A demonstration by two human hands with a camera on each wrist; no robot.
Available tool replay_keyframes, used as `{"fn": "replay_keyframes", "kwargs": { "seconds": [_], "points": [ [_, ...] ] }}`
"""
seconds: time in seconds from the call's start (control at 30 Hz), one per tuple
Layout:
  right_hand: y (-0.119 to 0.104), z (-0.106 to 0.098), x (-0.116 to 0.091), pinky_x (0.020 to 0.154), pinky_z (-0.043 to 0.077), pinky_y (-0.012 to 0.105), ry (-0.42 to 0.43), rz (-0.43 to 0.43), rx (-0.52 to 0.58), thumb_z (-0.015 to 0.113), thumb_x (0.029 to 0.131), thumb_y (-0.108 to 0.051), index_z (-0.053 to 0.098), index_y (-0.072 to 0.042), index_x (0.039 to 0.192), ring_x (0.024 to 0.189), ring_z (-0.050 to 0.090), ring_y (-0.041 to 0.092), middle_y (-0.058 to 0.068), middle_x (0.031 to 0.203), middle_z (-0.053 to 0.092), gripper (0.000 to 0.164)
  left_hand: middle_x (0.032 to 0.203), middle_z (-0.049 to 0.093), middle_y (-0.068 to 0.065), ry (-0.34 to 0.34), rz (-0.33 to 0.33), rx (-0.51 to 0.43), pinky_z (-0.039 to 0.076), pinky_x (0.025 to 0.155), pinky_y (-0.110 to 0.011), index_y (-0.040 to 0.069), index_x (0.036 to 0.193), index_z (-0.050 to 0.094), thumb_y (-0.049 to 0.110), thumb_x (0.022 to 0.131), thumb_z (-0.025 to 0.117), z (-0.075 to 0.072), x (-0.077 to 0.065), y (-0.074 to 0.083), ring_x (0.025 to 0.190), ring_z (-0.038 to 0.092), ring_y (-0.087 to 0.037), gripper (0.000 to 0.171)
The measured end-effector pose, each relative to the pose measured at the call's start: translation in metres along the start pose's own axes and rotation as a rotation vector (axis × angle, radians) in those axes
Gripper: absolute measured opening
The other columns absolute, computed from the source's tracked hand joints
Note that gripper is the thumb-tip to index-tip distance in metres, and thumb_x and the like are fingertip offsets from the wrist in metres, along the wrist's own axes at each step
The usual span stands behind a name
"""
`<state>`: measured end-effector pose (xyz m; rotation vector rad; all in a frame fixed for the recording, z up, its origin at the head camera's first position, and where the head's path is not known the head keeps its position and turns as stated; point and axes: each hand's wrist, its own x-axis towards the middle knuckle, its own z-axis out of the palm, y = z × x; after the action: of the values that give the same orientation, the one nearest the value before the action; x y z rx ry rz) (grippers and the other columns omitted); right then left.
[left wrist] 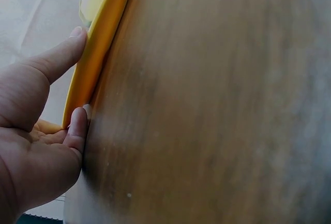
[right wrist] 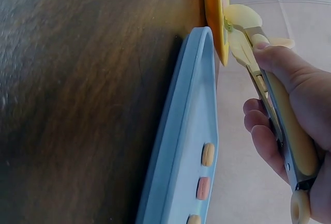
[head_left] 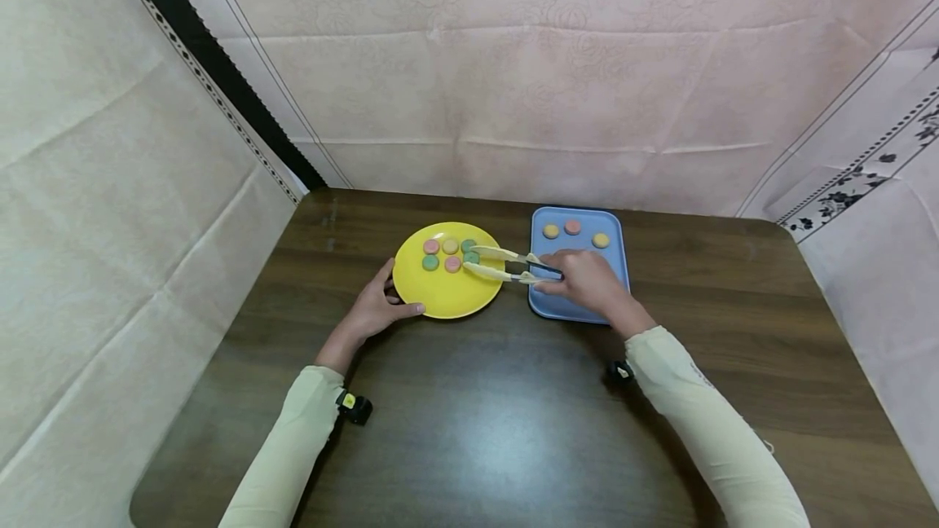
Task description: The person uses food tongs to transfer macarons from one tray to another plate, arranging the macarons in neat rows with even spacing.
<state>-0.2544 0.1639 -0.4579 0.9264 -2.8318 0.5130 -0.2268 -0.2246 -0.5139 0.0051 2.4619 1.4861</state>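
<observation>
My left hand (head_left: 372,306) grips the near-left rim of a yellow plate (head_left: 455,300), thumb on top and fingers at the underside in the left wrist view. Several macarons lie on the plate in pink (head_left: 431,246), pale yellow (head_left: 450,245) and green (head_left: 430,262). With my right hand (head_left: 587,279) I hold cream-tipped tongs (right wrist: 292,125), reaching left over the plate. Their tips are spread on either side of a green macaron (head_left: 471,257) at the plate's right part. Another green macaron (head_left: 468,245) sits right behind it, by the upper tip.
A blue tray (head_left: 561,309) stands just right of the plate, under my right hand. Along its far end lie a pink macaron (head_left: 572,226) and two yellow macarons (head_left: 601,240). The brown wooden table (head_left: 469,446) meets pale cloth hangings (head_left: 513,104) at its back edge.
</observation>
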Motion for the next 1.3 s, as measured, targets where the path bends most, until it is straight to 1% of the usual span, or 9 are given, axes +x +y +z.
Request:
{"fn": "replay_keyframes", "kwargs": {
  "seconds": [0.23,0.43,0.6,0.7,0.8,0.93,1.03,1.17,1.3],
  "points": [
    [-0.002,0.002,0.002,0.060,0.050,0.033,-0.036,0.020,0.001,0.082,0.088,-0.037,0.076,-0.005,0.119,0.065,0.054,0.011,0.006,0.094,0.075,0.045,0.153,0.043,-0.018,-0.003,0.004,0.000,0.054,0.095,-0.041,0.015,0.166,0.004,0.036,0.082,0.088,0.000,0.000,0.000,0.120,0.058,-0.034,0.120],
    [0.000,0.003,0.002,0.061,0.052,0.033,-0.051,0.028,0.003,0.082,0.088,-0.038,0.076,-0.004,0.120,0.065,0.055,0.011,0.008,0.095,0.076,0.046,0.154,0.042,-0.018,-0.002,0.009,0.000,0.053,0.097,-0.042,0.015,0.166,0.003,0.038,0.081,0.088,0.000,0.000,0.000,0.122,0.057,-0.034,0.122],
    [0.001,0.001,0.000,0.068,0.056,0.037,-0.044,0.048,0.025,0.082,0.087,-0.038,0.074,-0.004,0.123,0.073,0.062,0.014,0.010,0.104,0.077,0.050,0.154,0.042,-0.018,-0.001,0.003,0.005,0.053,0.098,-0.043,0.015,0.166,0.003,0.041,0.081,0.088,0.000,0.001,-0.001,0.122,0.057,-0.034,0.123],
    [0.002,-0.004,-0.005,0.072,0.057,0.040,-0.026,0.068,0.040,0.082,0.088,-0.039,0.073,-0.003,0.126,0.079,0.065,0.018,0.012,0.109,0.076,0.053,0.154,0.041,-0.018,0.000,0.001,0.009,0.053,0.098,-0.043,0.015,0.166,0.004,0.041,0.081,0.088,0.000,0.000,0.000,0.122,0.056,-0.034,0.123],
    [0.005,-0.012,-0.009,0.070,0.056,0.041,0.012,0.081,0.045,0.082,0.087,-0.039,0.071,-0.003,0.128,0.079,0.064,0.019,0.013,0.110,0.076,0.056,0.154,0.041,-0.018,0.003,0.000,0.006,0.053,0.098,-0.044,0.015,0.166,0.004,0.041,0.081,0.088,-0.001,0.000,0.000,0.122,0.056,-0.035,0.123],
    [0.013,-0.023,-0.014,0.062,0.051,0.039,0.064,0.099,0.048,0.083,0.087,-0.040,0.069,-0.003,0.131,0.072,0.058,0.020,0.013,0.096,0.075,0.059,0.154,0.041,-0.018,0.008,0.000,0.006,0.053,0.098,-0.044,0.016,0.166,0.004,0.041,0.080,0.088,-0.003,0.001,-0.001,0.121,0.056,-0.034,0.123],
    [0.021,-0.032,-0.018,0.060,0.050,0.037,0.078,0.110,0.046,0.082,0.087,-0.038,0.068,-0.001,0.132,0.069,0.058,0.019,0.014,0.093,0.074,0.059,0.154,0.041,-0.018,0.008,0.002,0.011,0.053,0.098,-0.044,0.016,0.166,0.004,0.042,0.081,0.088,-0.003,0.001,-0.001,0.121,0.056,-0.034,0.122],
    [0.031,-0.045,-0.026,0.061,0.052,0.037,0.094,0.137,0.028,0.083,0.087,-0.034,0.068,0.002,0.131,0.069,0.061,0.018,0.018,0.103,0.075,0.059,0.154,0.042,-0.017,0.007,0.006,0.009,0.053,0.098,-0.044,0.016,0.166,0.005,0.041,0.081,0.088,-0.002,0.000,-0.001,0.121,0.055,-0.034,0.121],
    [0.042,-0.056,-0.040,0.061,0.047,0.036,0.104,0.183,0.003,0.084,0.086,-0.033,0.067,0.004,0.130,0.068,0.056,0.019,0.020,0.105,0.075,0.060,0.154,0.041,-0.016,0.005,0.007,0.008,0.052,0.098,-0.044,0.016,0.166,0.004,0.040,0.082,0.087,0.000,-0.001,-0.001,0.121,0.055,-0.034,0.121]
  ]
}}
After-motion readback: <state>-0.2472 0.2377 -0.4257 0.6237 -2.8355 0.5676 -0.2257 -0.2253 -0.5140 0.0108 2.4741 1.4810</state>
